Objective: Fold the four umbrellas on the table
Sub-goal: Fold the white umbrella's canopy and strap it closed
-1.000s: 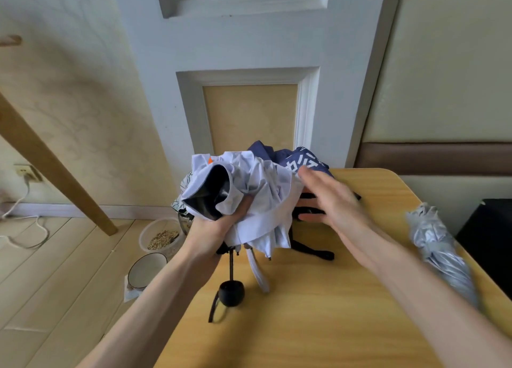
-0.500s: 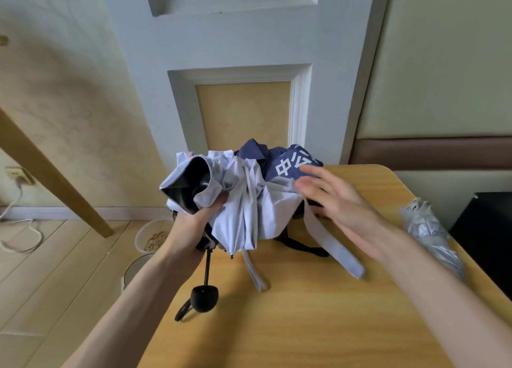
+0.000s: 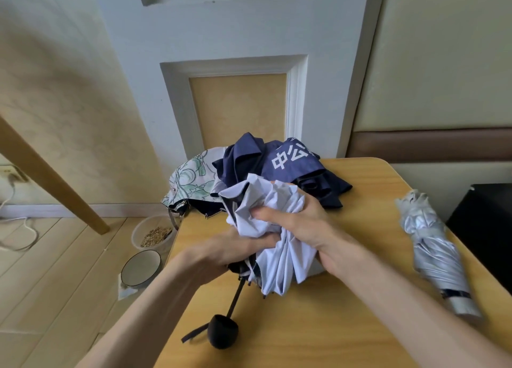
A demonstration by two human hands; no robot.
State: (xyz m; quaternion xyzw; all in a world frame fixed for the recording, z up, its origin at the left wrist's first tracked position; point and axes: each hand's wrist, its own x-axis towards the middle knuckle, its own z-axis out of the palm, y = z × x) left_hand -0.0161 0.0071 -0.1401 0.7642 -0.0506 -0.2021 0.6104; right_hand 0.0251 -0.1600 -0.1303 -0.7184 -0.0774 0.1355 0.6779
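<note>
I hold a pale lilac umbrella with a black lining above the wooden table. My left hand grips its bunched canopy from the left, and my right hand wraps round the crumpled cloth from the right. Its black handle points down toward me. Behind it lie a navy umbrella with white characters and a floral umbrella at the table's far left corner. A silver umbrella lies rolled up at the right edge.
On the floor to the left stand a plastic tub of grain and an empty bowl. A slanting wooden beam rises at the left. A dark object stands beyond the table's right edge, and a panelled wall stands behind.
My right hand went from open beside the lilac canopy to gripping it. The umbrella came lower and nearer to me, uncovering the floral and navy umbrellas behind.
</note>
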